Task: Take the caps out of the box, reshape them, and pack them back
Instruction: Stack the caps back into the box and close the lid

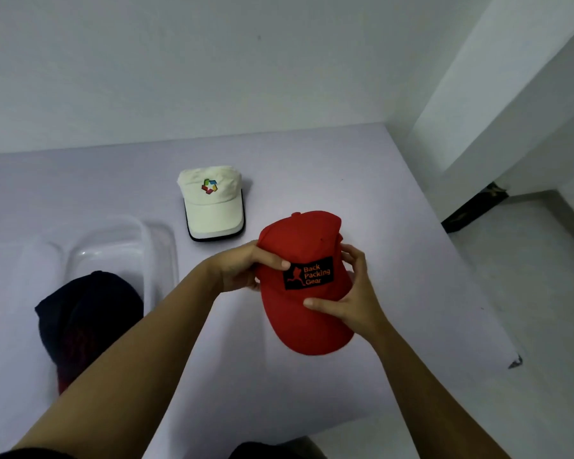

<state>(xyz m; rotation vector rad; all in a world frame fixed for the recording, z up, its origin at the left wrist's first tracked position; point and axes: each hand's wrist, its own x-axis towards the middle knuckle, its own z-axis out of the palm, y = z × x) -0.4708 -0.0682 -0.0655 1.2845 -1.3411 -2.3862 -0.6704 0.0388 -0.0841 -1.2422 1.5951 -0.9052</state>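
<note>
Hands, left [242,266] and right [352,303], gripping red cap [307,246] above table [395,226].

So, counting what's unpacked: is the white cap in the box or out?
Out: the white cap lies on the table, beyond the clear box.

Bare room: white walls [212,61], lavender table [345,180]

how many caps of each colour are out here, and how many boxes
red cap: 1, held in both hands
white cap: 1, on the table
dark cap: 1, at the clear box
clear box: 1
total: 4 things, 3 caps
</note>
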